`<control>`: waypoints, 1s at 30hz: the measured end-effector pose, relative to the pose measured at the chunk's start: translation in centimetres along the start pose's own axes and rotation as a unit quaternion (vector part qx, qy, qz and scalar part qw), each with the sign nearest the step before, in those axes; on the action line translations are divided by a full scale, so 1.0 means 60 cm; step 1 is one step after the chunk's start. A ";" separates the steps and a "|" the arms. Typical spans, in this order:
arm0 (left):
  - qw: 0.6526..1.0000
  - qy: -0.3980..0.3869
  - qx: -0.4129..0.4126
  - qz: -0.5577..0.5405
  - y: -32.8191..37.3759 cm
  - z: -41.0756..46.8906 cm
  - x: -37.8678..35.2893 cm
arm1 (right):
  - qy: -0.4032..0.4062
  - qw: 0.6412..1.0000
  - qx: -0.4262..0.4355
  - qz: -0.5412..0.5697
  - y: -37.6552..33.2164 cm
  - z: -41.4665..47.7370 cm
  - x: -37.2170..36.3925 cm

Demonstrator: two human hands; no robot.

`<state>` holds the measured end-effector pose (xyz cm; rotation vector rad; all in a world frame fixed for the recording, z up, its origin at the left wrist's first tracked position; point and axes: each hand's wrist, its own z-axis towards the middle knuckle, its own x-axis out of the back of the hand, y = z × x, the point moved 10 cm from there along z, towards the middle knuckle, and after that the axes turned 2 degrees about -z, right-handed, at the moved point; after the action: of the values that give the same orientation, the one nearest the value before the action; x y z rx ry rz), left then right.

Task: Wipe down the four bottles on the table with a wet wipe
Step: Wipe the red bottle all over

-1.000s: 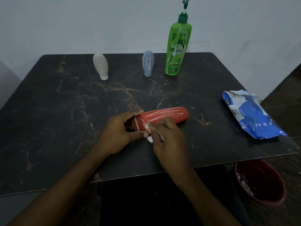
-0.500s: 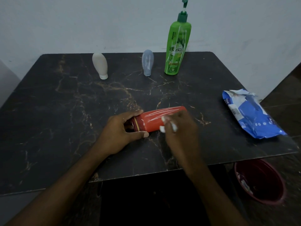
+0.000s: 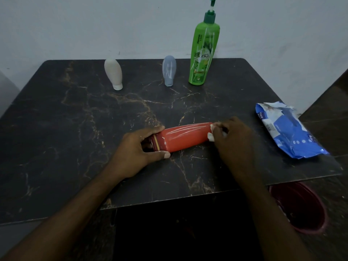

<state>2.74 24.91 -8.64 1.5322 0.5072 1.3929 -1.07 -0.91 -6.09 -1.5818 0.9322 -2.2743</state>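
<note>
A red bottle (image 3: 185, 137) lies on its side in the middle of the dark marble table (image 3: 75, 129). My left hand (image 3: 138, 150) grips its cap end, thumb and fingers curled round it. My right hand (image 3: 232, 140) pinches a white wet wipe (image 3: 211, 133) against the bottle's right end. At the back stand a white bottle (image 3: 113, 74), a grey-blue bottle (image 3: 169, 70), both on their caps, and a tall green pump bottle (image 3: 204, 49).
A blue pack of wipes (image 3: 288, 131), torn open, lies near the table's right edge. On the floor below the front right corner sits a dark red bin (image 3: 301, 206). A pale wall stands right behind the table.
My right hand has slid the wipe along the red bottle from the cap end to its right end. My left hand has kept its hold on the cap end.
</note>
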 end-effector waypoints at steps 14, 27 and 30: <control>1.000 0.019 -0.016 0.015 0.007 -0.003 0.000 | -0.023 0.983 0.149 0.101 -0.153 -0.087 -0.073; 1.000 0.012 -0.017 0.003 0.005 -0.001 -0.002 | 0.006 0.993 -0.002 0.120 0.015 -0.018 0.021; 1.000 0.011 -0.017 0.008 0.006 -0.002 -0.002 | 0.030 0.992 0.000 0.127 -0.001 -0.031 0.006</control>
<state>2.49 24.74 -8.42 1.4980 0.4838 1.4245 -2.88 -0.33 -6.17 -1.3167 1.0796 -2.1535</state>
